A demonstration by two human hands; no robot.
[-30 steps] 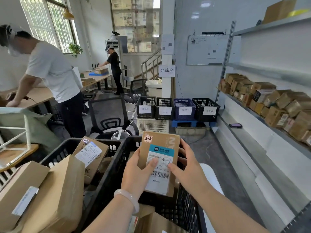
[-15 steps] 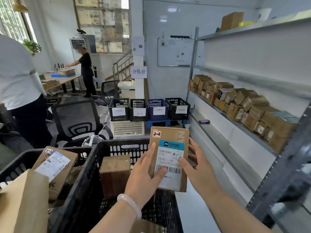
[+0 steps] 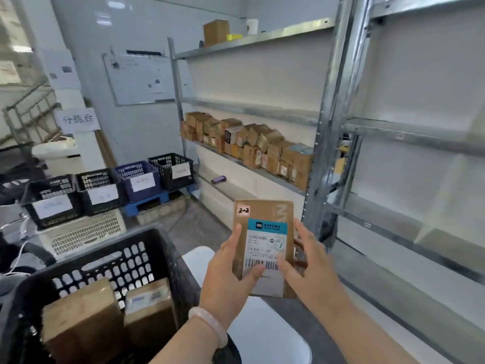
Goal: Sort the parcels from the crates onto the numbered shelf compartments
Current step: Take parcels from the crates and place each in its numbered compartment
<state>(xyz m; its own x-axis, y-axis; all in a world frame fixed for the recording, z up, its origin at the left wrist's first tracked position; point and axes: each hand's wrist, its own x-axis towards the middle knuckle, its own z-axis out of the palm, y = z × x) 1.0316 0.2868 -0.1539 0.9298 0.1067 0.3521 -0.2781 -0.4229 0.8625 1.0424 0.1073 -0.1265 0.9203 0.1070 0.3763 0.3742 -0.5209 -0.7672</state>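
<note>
Both hands, left (image 3: 231, 279) and right (image 3: 305, 266), grasp a labelled parcel (image 3: 263, 248) upright, right of the near black crate (image 3: 110, 266), metal shelf (image 3: 330, 127) beyond.

I see a brown parcel (image 3: 262, 210) with a white label (image 3: 265, 258), teal-banded and barcode-striped in black. At eight o'clock, a black lattice-holed crate (image 3: 147, 258); at ten o'clock, a blue crate (image 3: 136, 179) between black crates (image 3: 170, 166). Pale pink bracelet (image 3: 210, 325).

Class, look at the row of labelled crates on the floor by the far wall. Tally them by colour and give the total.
Black crates: 3
Blue crate: 1
Total: 4
</note>
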